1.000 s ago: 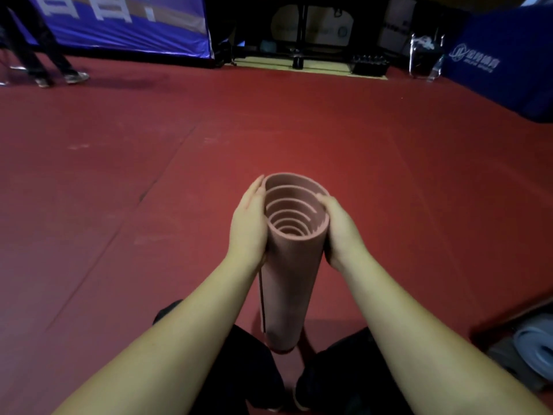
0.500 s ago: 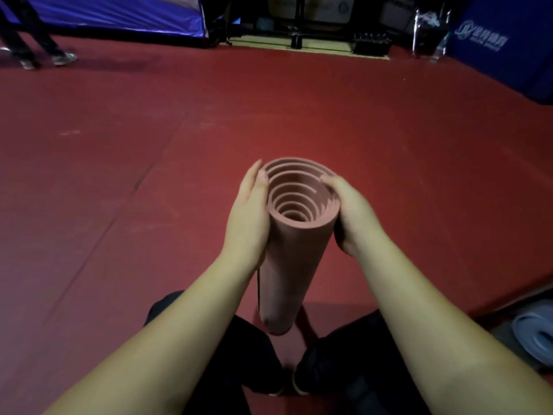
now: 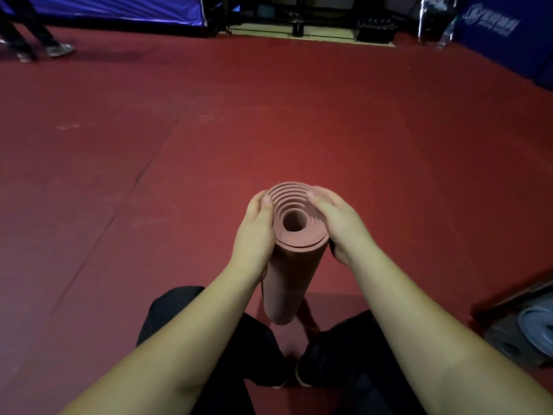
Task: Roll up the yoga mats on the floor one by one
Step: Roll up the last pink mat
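Pink yoga mat (image 3: 287, 274) was fully rolled, stood on end betw. both hands, w/ fingers (image 3: 321, 202) clamped on its top; gray rolled mats (image 3: 532, 327) lay right; none unrolled visible.

mat (image 3: 291, 274): its top end has tilted toward the camera, so the bore is now seen straight down as a dark round hole; earlier the coils were seen at a slant, stepped like a funnel; the layers now look tighter round the centre
left hand (image 3: 254, 235): fingertips have curled in at the rim; a second ago the fingers lay straight up the left side
right hand (image 3: 338, 223): has moved up over the top right edge, fingers reaching onto the rim; before it gripped lower on the side
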Demonstrator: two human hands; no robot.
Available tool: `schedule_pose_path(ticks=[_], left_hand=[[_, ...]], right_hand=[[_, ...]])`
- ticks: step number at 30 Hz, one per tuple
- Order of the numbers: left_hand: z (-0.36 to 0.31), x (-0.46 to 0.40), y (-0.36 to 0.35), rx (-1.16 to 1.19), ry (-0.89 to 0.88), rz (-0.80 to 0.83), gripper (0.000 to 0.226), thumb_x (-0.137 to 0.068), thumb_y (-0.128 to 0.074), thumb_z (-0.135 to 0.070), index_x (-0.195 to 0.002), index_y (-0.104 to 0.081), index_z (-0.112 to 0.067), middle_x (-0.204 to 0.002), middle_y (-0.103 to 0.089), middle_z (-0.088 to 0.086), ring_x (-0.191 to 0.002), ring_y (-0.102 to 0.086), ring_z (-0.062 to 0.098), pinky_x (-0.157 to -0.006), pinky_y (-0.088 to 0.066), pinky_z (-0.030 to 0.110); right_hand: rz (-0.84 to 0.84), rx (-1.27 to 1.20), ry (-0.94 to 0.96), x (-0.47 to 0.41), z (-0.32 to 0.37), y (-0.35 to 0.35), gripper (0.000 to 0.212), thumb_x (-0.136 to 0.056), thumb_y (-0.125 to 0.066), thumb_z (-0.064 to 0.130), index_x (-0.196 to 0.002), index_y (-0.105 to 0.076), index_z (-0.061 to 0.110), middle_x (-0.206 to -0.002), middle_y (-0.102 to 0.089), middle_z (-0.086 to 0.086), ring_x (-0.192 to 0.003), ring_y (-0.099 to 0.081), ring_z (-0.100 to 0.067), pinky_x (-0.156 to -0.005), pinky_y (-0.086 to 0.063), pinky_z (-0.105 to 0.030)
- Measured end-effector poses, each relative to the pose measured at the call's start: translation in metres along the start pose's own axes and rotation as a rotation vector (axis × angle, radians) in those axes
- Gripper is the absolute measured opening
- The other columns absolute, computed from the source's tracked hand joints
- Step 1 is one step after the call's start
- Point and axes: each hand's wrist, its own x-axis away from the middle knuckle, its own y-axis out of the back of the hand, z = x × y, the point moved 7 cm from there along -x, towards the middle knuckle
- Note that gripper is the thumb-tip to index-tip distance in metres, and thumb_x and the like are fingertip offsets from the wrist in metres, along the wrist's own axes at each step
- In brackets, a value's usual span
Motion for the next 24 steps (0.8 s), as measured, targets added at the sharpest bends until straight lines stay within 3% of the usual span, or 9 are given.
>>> schedule_pose_path(ticks=[4,7,11,13,15,18,20,23,24], left_hand=[[0.006,0.014,0.006,-0.017,-0.024,-0.056,0.037,-0.105,-0.037,-0.041,-0.139,-0.050,-0.034,-0.134,-0.054,-0.018,-0.123,-0.048,0.001,-0.099,-0.034,0.023],[0.031,0.014,0.006,-0.075,0.036,-0.082,0.040,-0.104,-0.039,-0.045,-0.138,-0.053,-0.031,-0.136,-0.056,-0.014,-0.126,-0.049,0.007,-0.099,-0.034,0.024],[0.034,0.000,-0.002,-0.068,0.096,-0.056,0.030,-0.102,-0.043,-0.046,-0.128,-0.053,-0.035,-0.111,-0.061,-0.018,-0.100,-0.056,0.002,-0.083,-0.040,0.025],[0.032,-0.002,-0.012,-0.050,0.094,0.028,0.032,-0.098,-0.052,-0.048,-0.126,-0.049,-0.035,-0.105,-0.061,-0.021,-0.095,-0.055,-0.007,-0.076,-0.042,0.022],[0.032,-0.002,-0.023,-0.039,0.080,0.105,0.046,-0.090,-0.066,-0.046,-0.129,-0.046,-0.031,-0.109,-0.064,-0.017,-0.099,-0.059,-0.005,-0.077,-0.044,0.018],[0.033,-0.010,-0.043,-0.039,0.097,0.196,0.059,-0.081,-0.078,-0.031,-0.130,-0.046,-0.027,-0.114,-0.067,-0.009,-0.104,-0.064,0.005,-0.088,-0.050,0.026],[0.024,-0.017,-0.056,-0.068,0.089,0.222,0.057,-0.077,-0.076,-0.022,-0.125,-0.048,-0.028,-0.110,-0.067,-0.009,-0.104,-0.064,0.011,-0.093,-0.049,0.031],[0.004,-0.025,-0.074,-0.123,0.061,0.248,0.062,-0.063,-0.067,-0.029,-0.123,-0.051,-0.028,-0.115,-0.066,-0.005,-0.109,-0.062,0.016,-0.100,-0.048,0.039],[-0.001,-0.025,-0.081,-0.143,0.048,0.266,0.067,-0.060,-0.065,-0.031,-0.126,-0.052,-0.026,-0.118,-0.066,-0.004,-0.111,-0.061,0.017,-0.101,-0.047,0.041]], right_hand=[[0.033,0.030,-0.011,0.000,-0.014,0.011,0.030,-0.088,-0.070,0.023,-0.117,-0.067,0.018,-0.116,-0.072,0.002,-0.112,-0.065,-0.013,-0.102,-0.049,-0.034],[0.017,0.021,-0.124,-0.001,-0.045,0.012,0.028,-0.089,-0.067,0.035,-0.113,-0.071,0.020,-0.116,-0.072,0.003,-0.115,-0.064,-0.014,-0.111,-0.042,-0.043],[0.019,0.074,-0.165,-0.013,-0.045,0.018,0.042,-0.083,-0.067,0.048,-0.116,-0.071,0.021,-0.117,-0.072,0.003,-0.115,-0.064,-0.016,-0.110,-0.042,-0.043],[0.011,0.027,-0.176,-0.017,-0.046,0.026,0.029,-0.093,-0.063,0.038,-0.114,-0.070,0.020,-0.115,-0.073,0.000,-0.114,-0.065,-0.018,-0.109,-0.044,-0.043],[-0.019,-0.005,-0.181,-0.017,-0.047,0.035,0.023,-0.097,-0.059,0.031,-0.114,-0.069,0.019,-0.112,-0.073,-0.003,-0.111,-0.067,-0.020,-0.106,-0.046,-0.041],[-0.065,-0.033,-0.205,-0.017,-0.044,0.049,0.027,-0.098,-0.058,0.032,-0.119,-0.067,0.018,-0.109,-0.074,-0.004,-0.108,-0.068,-0.022,-0.102,-0.050,-0.040],[-0.076,-0.042,-0.203,-0.017,-0.039,0.056,0.033,-0.092,-0.065,0.037,-0.120,-0.065,0.020,-0.110,-0.074,-0.003,-0.107,-0.068,-0.021,-0.103,-0.049,-0.042],[-0.071,0.020,-0.212,-0.016,-0.027,0.069,0.064,-0.069,-0.082,0.042,-0.125,-0.061,0.021,-0.113,-0.073,-0.003,-0.108,-0.068,-0.022,-0.102,-0.049,-0.044],[-0.077,0.018,-0.201,-0.015,-0.023,0.077,0.058,-0.070,-0.081,0.036,-0.122,-0.062,0.020,-0.111,-0.073,-0.005,-0.106,-0.069,-0.023,-0.099,-0.049,-0.044]])
